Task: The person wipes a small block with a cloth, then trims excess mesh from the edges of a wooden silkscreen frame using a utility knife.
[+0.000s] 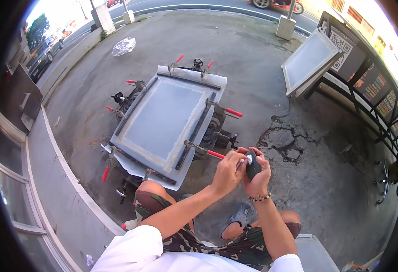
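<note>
I log bright daylight, blown white at both upper corners; the shirt (133, 249) looks nearly washed out. Lens distortion bows the street (221, 2); black rims the view.

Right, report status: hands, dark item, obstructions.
Right hand holds dark item. Left hand at its white patch. Red handle beside left hand; nothing visibly blocking.

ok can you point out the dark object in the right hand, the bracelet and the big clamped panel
Dark object (254, 170): head view, on its dark face below the white patch
Bracelet (261, 198): head view, on its beads
Clamped panel (163, 118): head view, middle of its flat gray surface
</note>
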Motion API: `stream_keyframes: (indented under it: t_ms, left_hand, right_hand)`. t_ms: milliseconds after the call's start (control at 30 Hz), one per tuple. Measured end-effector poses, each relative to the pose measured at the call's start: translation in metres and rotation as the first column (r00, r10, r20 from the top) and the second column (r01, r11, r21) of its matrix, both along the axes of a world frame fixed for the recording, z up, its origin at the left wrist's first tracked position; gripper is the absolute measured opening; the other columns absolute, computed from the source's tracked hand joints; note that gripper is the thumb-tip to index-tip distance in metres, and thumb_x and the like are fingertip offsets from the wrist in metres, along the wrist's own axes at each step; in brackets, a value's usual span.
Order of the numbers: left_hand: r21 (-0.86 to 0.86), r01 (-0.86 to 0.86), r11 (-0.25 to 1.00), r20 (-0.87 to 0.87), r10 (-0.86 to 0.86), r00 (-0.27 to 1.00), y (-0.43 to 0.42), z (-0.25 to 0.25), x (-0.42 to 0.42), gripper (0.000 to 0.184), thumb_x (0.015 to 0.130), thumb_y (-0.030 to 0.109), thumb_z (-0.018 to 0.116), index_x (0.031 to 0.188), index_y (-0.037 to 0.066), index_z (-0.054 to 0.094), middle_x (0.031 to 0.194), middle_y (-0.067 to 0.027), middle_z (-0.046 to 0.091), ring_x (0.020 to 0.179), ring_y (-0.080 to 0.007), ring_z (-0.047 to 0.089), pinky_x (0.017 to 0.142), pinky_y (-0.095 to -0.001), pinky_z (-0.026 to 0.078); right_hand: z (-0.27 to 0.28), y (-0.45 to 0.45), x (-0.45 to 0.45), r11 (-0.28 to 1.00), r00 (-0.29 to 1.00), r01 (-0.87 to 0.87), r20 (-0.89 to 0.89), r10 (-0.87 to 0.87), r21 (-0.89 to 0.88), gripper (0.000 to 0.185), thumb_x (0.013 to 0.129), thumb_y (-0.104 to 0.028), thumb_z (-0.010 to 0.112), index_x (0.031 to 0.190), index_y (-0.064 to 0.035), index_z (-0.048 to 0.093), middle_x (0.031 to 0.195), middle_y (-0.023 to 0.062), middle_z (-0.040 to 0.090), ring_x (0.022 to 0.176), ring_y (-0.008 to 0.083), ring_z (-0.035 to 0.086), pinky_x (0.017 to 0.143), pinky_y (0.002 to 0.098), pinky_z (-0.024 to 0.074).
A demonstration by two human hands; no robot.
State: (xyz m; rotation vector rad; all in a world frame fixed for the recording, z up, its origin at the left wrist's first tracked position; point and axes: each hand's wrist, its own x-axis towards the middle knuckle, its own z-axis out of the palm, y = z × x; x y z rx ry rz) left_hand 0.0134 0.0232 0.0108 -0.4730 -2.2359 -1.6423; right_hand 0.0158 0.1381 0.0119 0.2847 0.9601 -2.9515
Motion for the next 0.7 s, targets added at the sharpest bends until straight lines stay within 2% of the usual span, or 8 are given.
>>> stream_keyframes:
  t_ms: [233, 300, 333, 433, 467, 567, 667, 700]
  left_hand:
    - [-0.053, 0.086, 0.995, -0.091, -0.090, 0.992, 0.003, 0.001, 0.010, 0.016, 0.086, -0.002, 0.066, 0.101, 0.001, 0.061, 0.091, -0.0165, 0.064, 0.080, -0.0330, 0.067, 0.067, -0.0377, 0.052]
    - [0.047, 0.017, 0.999, 0.008, -0.018, 1.000, 0.000, 0.001, -0.008, 0.012, 0.088, -0.001, 0.066, 0.099, 0.002, 0.061, 0.088, -0.0149, 0.065, 0.072, -0.0274, 0.065, 0.064, -0.0354, 0.051]
    - [0.007, 0.044, 0.999, 0.000, -0.044, 0.999, 0.003, 0.002, 0.004, 0.012, 0.089, 0.000, 0.067, 0.099, 0.002, 0.061, 0.087, -0.0143, 0.064, 0.071, -0.0270, 0.065, 0.063, -0.0355, 0.051]
    - [0.002, 0.125, 0.992, -0.051, -0.125, 0.991, 0.010, 0.006, 0.024, 0.013, 0.089, 0.004, 0.071, 0.097, 0.001, 0.060, 0.082, -0.0134, 0.062, 0.069, -0.0262, 0.064, 0.061, -0.0361, 0.050]
    - [-0.016, 0.123, 0.992, -0.053, -0.124, 0.991, 0.009, 0.005, 0.022, 0.013, 0.090, 0.006, 0.071, 0.097, 0.001, 0.061, 0.081, -0.0135, 0.062, 0.069, -0.0264, 0.064, 0.061, -0.0361, 0.049]
    - [-0.038, 0.065, 0.997, -0.064, -0.067, 0.996, -0.002, 0.000, -0.003, 0.013, 0.093, 0.012, 0.070, 0.097, 0.002, 0.062, 0.082, -0.0132, 0.064, 0.067, -0.0245, 0.064, 0.059, -0.0351, 0.048]
    - [-0.016, -0.015, 1.000, 0.167, 0.017, 0.986, -0.013, 0.004, -0.018, 0.016, 0.093, 0.015, 0.072, 0.097, 0.002, 0.065, 0.090, -0.0098, 0.068, 0.069, -0.0177, 0.062, 0.057, -0.0309, 0.046]
    - [-0.017, -0.016, 1.000, 0.164, 0.018, 0.986, -0.013, 0.009, -0.017, 0.016, 0.093, 0.015, 0.072, 0.097, 0.002, 0.065, 0.090, -0.0098, 0.068, 0.069, -0.0177, 0.062, 0.057, -0.0309, 0.046]
  right_hand:
    - [-0.009, 0.006, 0.004, 0.999, 0.996, 0.048, -0.081, -0.048, 0.001, 0.043, 0.088, -0.023, 0.047, 0.124, 0.0002, 0.048, 0.117, 0.0234, 0.065, 0.112, 0.0336, 0.062, 0.104, 0.0452, 0.0469]
    - [-0.010, 0.004, 0.007, 0.975, 0.992, 0.127, -0.015, -0.127, 0.182, 0.047, 0.086, -0.026, 0.048, 0.125, -0.0013, 0.047, 0.121, 0.0250, 0.063, 0.118, 0.0371, 0.059, 0.108, 0.0464, 0.0439]
    - [-0.008, 0.004, 0.006, 0.997, 0.991, 0.052, -0.125, -0.045, 0.056, 0.048, 0.086, -0.026, 0.049, 0.126, -0.0008, 0.046, 0.122, 0.0250, 0.063, 0.119, 0.0370, 0.059, 0.108, 0.0459, 0.0442]
    - [-0.004, 0.007, 0.003, 0.998, 0.991, 0.039, -0.129, -0.034, 0.044, 0.049, 0.085, -0.027, 0.050, 0.127, -0.0011, 0.046, 0.123, 0.0249, 0.063, 0.120, 0.0368, 0.059, 0.108, 0.0457, 0.0441]
    - [-0.004, 0.007, 0.003, 0.999, 0.989, 0.037, -0.146, -0.039, -0.015, 0.045, 0.087, -0.023, 0.047, 0.126, 0.0004, 0.048, 0.121, 0.0254, 0.063, 0.120, 0.0323, 0.059, 0.110, 0.0440, 0.0426]
    - [-0.003, 0.009, 0.006, 0.999, 0.992, 0.043, -0.119, -0.039, 0.026, 0.047, 0.087, -0.023, 0.048, 0.127, 0.0007, 0.048, 0.122, 0.0257, 0.062, 0.121, 0.0325, 0.059, 0.110, 0.0459, 0.0431]
    - [0.006, 0.007, 0.008, 0.999, 0.993, 0.016, -0.117, -0.011, 0.041, 0.048, 0.087, -0.024, 0.048, 0.128, 0.0003, 0.048, 0.125, 0.0253, 0.062, 0.121, 0.0318, 0.059, 0.110, 0.0435, 0.0419]
    - [0.007, 0.006, 0.007, 1.000, 0.992, 0.003, -0.127, 0.001, 0.030, 0.048, 0.087, -0.024, 0.047, 0.128, 0.0001, 0.048, 0.126, 0.0253, 0.062, 0.121, 0.0316, 0.059, 0.110, 0.0425, 0.0415]
